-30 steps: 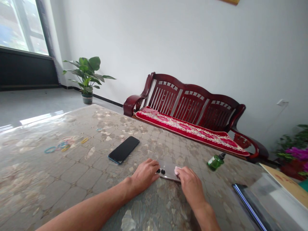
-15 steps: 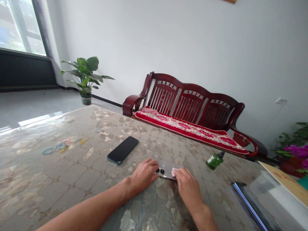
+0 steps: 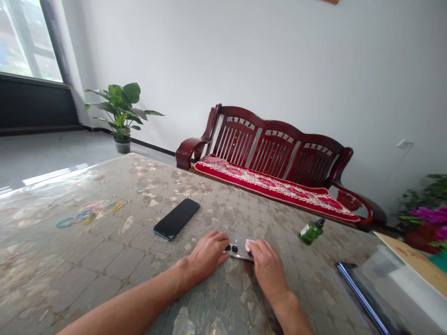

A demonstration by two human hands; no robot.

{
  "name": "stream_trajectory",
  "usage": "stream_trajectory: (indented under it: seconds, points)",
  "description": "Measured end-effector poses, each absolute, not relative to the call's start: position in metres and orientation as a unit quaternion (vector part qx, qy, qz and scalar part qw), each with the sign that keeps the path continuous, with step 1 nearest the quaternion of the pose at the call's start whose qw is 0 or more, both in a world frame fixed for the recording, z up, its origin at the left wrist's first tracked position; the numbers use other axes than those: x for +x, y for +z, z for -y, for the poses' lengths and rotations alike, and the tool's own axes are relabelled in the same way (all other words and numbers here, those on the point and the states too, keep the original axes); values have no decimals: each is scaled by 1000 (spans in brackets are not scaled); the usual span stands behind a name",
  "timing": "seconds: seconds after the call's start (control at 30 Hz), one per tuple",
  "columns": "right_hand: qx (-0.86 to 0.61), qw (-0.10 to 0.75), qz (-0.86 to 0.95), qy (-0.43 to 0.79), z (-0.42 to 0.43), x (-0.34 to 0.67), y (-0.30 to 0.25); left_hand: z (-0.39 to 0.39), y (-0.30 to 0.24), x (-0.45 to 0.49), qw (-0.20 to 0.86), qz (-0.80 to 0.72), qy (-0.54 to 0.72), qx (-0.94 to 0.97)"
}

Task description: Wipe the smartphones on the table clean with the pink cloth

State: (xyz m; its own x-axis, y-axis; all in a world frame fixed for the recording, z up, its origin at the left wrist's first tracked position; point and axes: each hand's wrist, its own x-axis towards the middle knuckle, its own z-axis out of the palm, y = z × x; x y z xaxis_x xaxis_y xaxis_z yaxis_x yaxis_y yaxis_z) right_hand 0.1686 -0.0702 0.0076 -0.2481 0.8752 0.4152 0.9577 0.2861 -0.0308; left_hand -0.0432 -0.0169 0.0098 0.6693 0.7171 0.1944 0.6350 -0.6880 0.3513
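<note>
A silver phone (image 3: 238, 244) lies face down on the patterned table (image 3: 104, 251), its two camera lenses showing. My left hand (image 3: 208, 255) rests on the phone's left end with fingers curled, holding it still. My right hand (image 3: 263, 267) presses a small pinkish-white pad (image 3: 249, 243) onto the phone's back, fingers closed on the pad. A second phone (image 3: 176, 218), black with a blue edge, lies screen up a little to the left of my hands.
A small green bottle (image 3: 310, 231) lies on the table at the right. Several coloured rubber bands (image 3: 84, 215) are scattered at the left. A dark-edged flat device (image 3: 363, 293) sits at the right front. A red wooden bench (image 3: 275, 163) stands behind the table.
My right hand has slid the pad leftward along the phone's back, closer to the lenses. My left hand has stayed in place on the phone's end.
</note>
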Motion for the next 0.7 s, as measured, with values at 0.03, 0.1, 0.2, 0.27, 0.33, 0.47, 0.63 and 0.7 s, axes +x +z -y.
stream_trajectory:
  seconds: [0.03, 0.1, 0.2, 0.27, 0.33, 0.47, 0.63, 0.7]
  points:
    - [-604, 178, 768, -121, 67, 177, 7, 17, 10, -43, 129, -374, 159, 905]
    - [-630, 176, 745, -130, 62, 194, 5, 17, 9, -43, 131, -373, 156, 905]
    - [-641, 181, 732, -144, 59, 206, 1, 16, 9, -43, 131, -373, 156, 905]
    - [-634, 187, 736, -145, 59, 201, 0, 16, 8, -43, 129, -375, 158, 904]
    - [-616, 191, 752, -136, 61, 190, 0, 16, 8, -43, 127, -377, 159, 904]
    - [-591, 188, 775, -123, 63, 180, 3, 16, 8, -43, 129, -377, 162, 903]
    - [-639, 184, 734, -135, 61, 202, 4, 16, 8, -43, 131, -374, 169, 902]
    - [-647, 180, 728, -137, 63, 206, 3, 16, 7, -43, 132, -374, 173, 902]
